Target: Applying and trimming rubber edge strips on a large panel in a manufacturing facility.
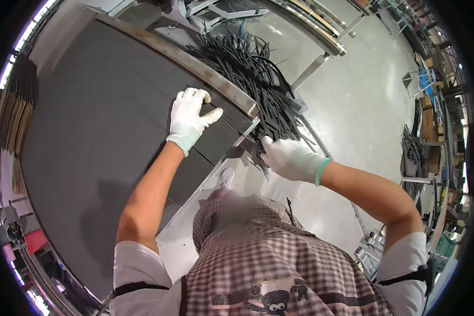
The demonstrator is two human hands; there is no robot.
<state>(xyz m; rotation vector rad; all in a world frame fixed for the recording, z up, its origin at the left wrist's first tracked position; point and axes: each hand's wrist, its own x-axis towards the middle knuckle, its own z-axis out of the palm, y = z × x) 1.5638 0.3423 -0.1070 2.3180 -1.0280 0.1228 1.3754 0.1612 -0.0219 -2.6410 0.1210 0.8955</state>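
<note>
One stack of brown boards (10, 118) sits at our far left. Next, a broad dark grey sheet (84, 121) forms the flat working surface before us, its matte face bearing thin, near-parallel slits; their long axis runs slantwise, upper left to lower right in our view. We note a worn metal bar (179, 60) bordering the sheet on much the same slant. Our left hand (188, 117), white-gloved, appears to rest on the sheet near this bar, fingers bent, thumb held apart from them. Past the bar lies a tangled heap of black strips (247, 73), many pointing roughly along it, others crossing. Our right hand (290, 159), likewise gloved, is curled beside the heap's near end, close to the bar's tip; whether it is clamped on a strip we cannot tell. Further right: pale, glossy floor (363, 116), then a second bundle of dark strips (413, 150) near cardboard boxes (428, 125), contents too small to make out.
</note>
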